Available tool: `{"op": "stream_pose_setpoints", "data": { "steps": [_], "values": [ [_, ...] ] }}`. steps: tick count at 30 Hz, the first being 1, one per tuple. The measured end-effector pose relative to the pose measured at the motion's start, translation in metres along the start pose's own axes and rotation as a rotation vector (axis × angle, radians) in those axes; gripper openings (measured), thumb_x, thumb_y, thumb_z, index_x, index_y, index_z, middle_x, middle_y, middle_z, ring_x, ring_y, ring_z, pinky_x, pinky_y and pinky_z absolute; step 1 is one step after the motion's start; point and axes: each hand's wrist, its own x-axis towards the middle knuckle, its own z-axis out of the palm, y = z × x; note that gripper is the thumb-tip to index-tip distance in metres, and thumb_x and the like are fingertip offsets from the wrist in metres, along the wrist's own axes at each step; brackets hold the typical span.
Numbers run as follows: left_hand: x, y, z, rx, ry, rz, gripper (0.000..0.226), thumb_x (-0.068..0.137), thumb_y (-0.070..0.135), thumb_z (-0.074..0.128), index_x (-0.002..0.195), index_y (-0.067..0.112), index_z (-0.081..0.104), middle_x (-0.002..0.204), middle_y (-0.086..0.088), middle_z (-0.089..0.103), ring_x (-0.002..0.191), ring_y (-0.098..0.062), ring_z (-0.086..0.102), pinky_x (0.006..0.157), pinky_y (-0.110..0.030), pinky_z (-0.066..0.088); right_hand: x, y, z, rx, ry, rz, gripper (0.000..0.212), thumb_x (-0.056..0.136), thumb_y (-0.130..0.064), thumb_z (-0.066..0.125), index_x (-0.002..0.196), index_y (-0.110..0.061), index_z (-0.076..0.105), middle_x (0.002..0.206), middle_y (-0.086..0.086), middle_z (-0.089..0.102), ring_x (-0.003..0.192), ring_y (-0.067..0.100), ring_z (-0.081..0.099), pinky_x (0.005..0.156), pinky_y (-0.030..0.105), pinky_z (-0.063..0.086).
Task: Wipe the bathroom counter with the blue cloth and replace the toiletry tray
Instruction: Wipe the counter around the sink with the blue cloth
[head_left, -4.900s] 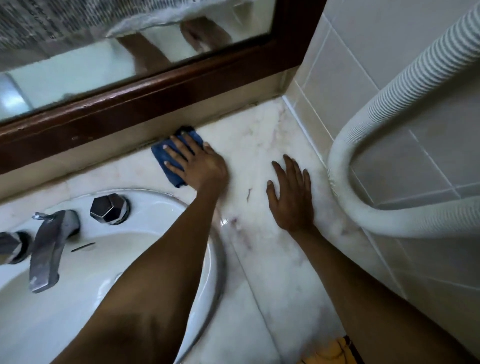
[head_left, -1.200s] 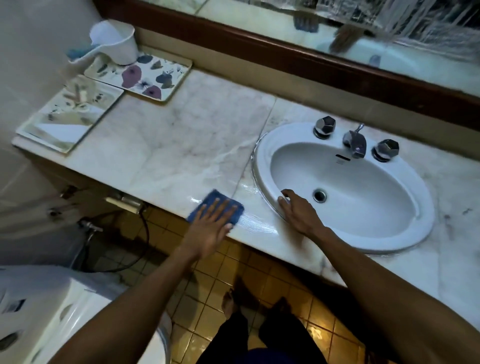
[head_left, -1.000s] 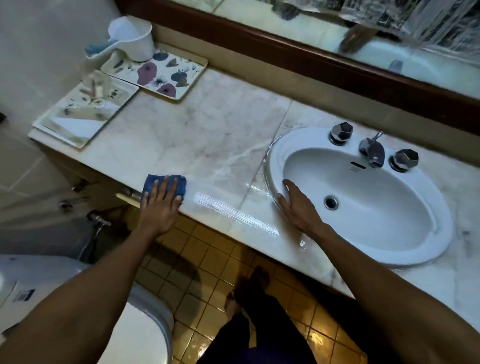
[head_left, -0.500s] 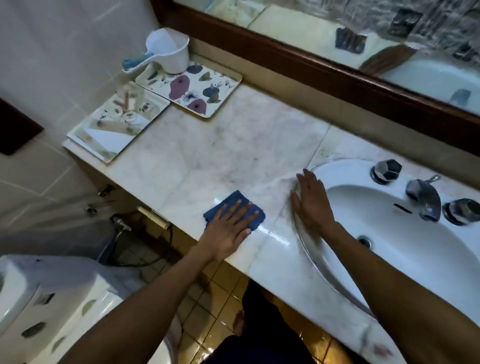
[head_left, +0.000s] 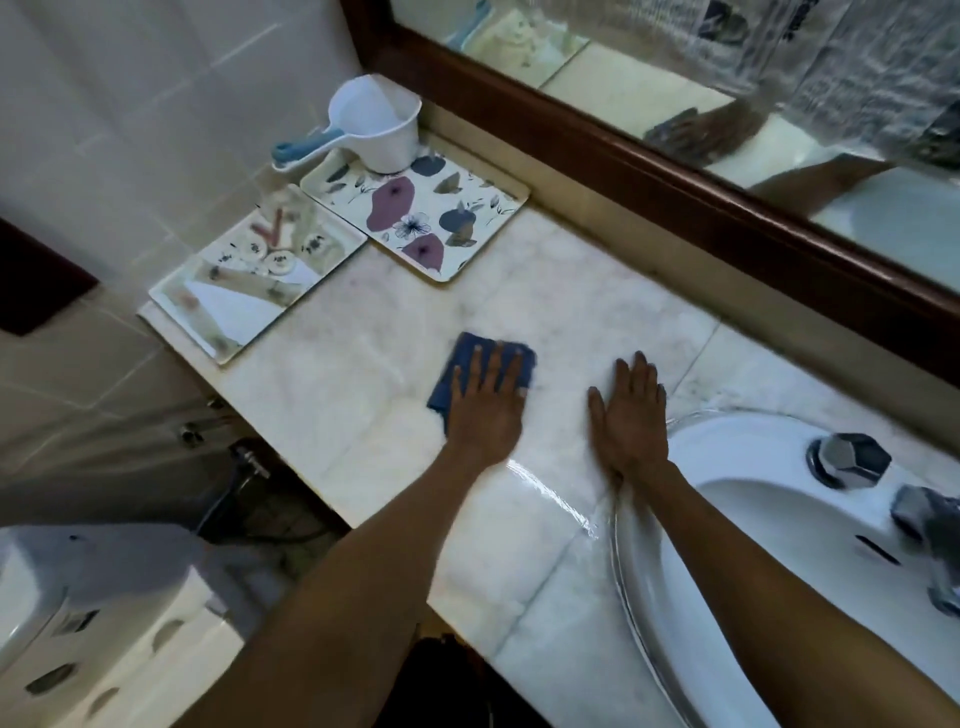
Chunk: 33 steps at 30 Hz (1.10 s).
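Note:
The blue cloth (head_left: 470, 364) lies flat on the pale marble counter (head_left: 582, 301), left of the sink. My left hand (head_left: 485, 410) presses down on it with fingers spread, covering most of it. My right hand (head_left: 628, 415) rests flat on the bare marble beside the sink rim, holding nothing. Two flowered trays sit at the counter's far left end: one with purple and blue flowers (head_left: 415, 213) near the mirror, and one holding small toiletries (head_left: 260, 275) at the front corner. A wet streak shines on the marble near my wrists.
A white dipper with a blue handle (head_left: 374, 130) stands on the back tray. The white sink (head_left: 779, 545) with chrome taps (head_left: 852, 460) is at right. A wood-framed mirror (head_left: 675, 176) runs along the back. A white toilet tank (head_left: 93, 623) sits below left.
My left hand has slid the cloth away from the front edge toward the counter's middle. My right hand left the sink rim and now lies flat on the marble. The view moved closer.

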Motion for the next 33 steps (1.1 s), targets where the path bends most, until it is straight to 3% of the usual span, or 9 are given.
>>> {"op": "stream_pose_setpoints", "data": {
  "steps": [2, 6, 10, 16, 23, 25, 27, 29, 33],
  "values": [
    [-0.023, 0.002, 0.007, 0.021, -0.014, 0.180, 0.057, 0.106, 0.040, 0.023, 0.160, 0.023, 0.018, 0.167, -0.003, 0.015, 0.155, -0.030, 0.010, 0.122, -0.058, 0.014, 0.000, -0.003, 0.003, 0.012, 0.021, 0.019, 0.063, 0.103, -0.040, 0.036, 0.152, -0.003, 0.027, 0.163, 0.020, 0.015, 0.151, 0.037, 0.014, 0.122, 0.049, 0.015],
    [-0.060, -0.051, -0.004, 0.106, -0.008, 0.375, 0.055, 0.108, 0.045, 0.026, 0.160, 0.030, 0.014, 0.168, 0.005, 0.012, 0.156, -0.020, 0.007, 0.125, -0.047, 0.010, -0.004, -0.017, 0.014, 0.072, 0.057, 0.112, 0.062, 0.104, -0.038, 0.033, 0.154, -0.004, 0.023, 0.165, 0.016, 0.010, 0.153, 0.034, 0.008, 0.123, 0.049, 0.008],
    [-0.025, -0.081, -0.019, 0.152, -0.032, 0.313, 0.056, 0.107, 0.045, 0.025, 0.160, 0.030, 0.015, 0.168, 0.005, 0.011, 0.156, -0.020, 0.006, 0.124, -0.049, 0.011, -0.013, -0.031, 0.030, 0.094, 0.139, 0.177, 0.062, 0.102, -0.037, 0.027, 0.155, -0.005, 0.024, 0.165, 0.015, 0.013, 0.152, 0.032, 0.013, 0.124, 0.049, 0.009],
    [0.063, -0.038, -0.025, 0.095, -0.085, 0.140, 0.057, 0.106, 0.045, 0.017, 0.160, 0.032, 0.002, 0.169, 0.004, -0.002, 0.156, -0.022, -0.006, 0.124, -0.049, -0.003, -0.013, -0.033, 0.039, 0.056, 0.197, 0.217, 0.060, 0.103, -0.036, 0.034, 0.155, -0.008, 0.024, 0.165, 0.013, 0.015, 0.153, 0.029, 0.013, 0.124, 0.048, 0.010],
    [0.140, -0.010, -0.046, 0.005, -0.304, 0.308, 0.059, 0.107, 0.048, 0.020, 0.160, 0.030, 0.001, 0.169, -0.001, -0.007, 0.155, -0.025, -0.011, 0.123, -0.050, -0.007, -0.007, -0.050, 0.038, 0.135, 0.216, 0.330, 0.058, 0.102, -0.034, 0.034, 0.154, -0.009, 0.028, 0.165, 0.009, 0.017, 0.153, 0.027, 0.012, 0.124, 0.048, 0.006],
    [0.137, -0.011, -0.071, -0.238, -0.390, 0.280, 0.055, 0.108, 0.043, 0.030, 0.158, 0.024, 0.024, 0.167, -0.006, 0.014, 0.155, -0.026, 0.008, 0.122, -0.037, 0.006, 0.002, -0.065, 0.031, 0.221, 0.205, 0.431, 0.056, 0.103, -0.033, 0.037, 0.152, -0.009, 0.030, 0.165, 0.008, 0.017, 0.153, 0.026, 0.010, 0.123, 0.049, 0.003],
    [0.119, -0.029, -0.096, -0.543, -0.372, 0.241, 0.043, 0.107, 0.034, 0.041, 0.145, 0.015, 0.051, 0.148, -0.010, 0.051, 0.138, -0.026, 0.045, 0.104, -0.019, 0.031, 0.011, -0.085, 0.021, 0.339, 0.243, 0.525, 0.051, 0.103, -0.034, 0.037, 0.148, -0.010, 0.037, 0.162, 0.009, 0.025, 0.151, 0.027, 0.017, 0.121, 0.051, 0.006],
    [0.095, -0.062, -0.116, -0.652, -0.240, 0.221, 0.037, 0.105, 0.034, 0.046, 0.133, 0.017, 0.062, 0.126, -0.006, 0.068, 0.115, -0.023, 0.063, 0.093, -0.022, 0.046, 0.021, -0.105, 0.010, 0.469, 0.359, 0.525, 0.044, 0.103, -0.031, 0.041, 0.141, -0.010, 0.044, 0.151, 0.010, 0.041, 0.141, 0.029, 0.036, 0.117, 0.049, 0.020],
    [0.061, -0.158, -0.141, -0.646, -0.069, 0.102, 0.032, 0.101, 0.045, 0.045, 0.119, 0.031, 0.067, 0.108, 0.011, 0.073, 0.090, -0.011, 0.070, 0.087, -0.035, 0.058, 0.051, -0.174, -0.001, 0.671, 0.391, 0.310, 0.032, 0.103, -0.025, 0.043, 0.130, -0.009, 0.051, 0.130, 0.009, 0.056, 0.118, 0.025, 0.053, 0.103, 0.040, 0.043]
  ]
}}
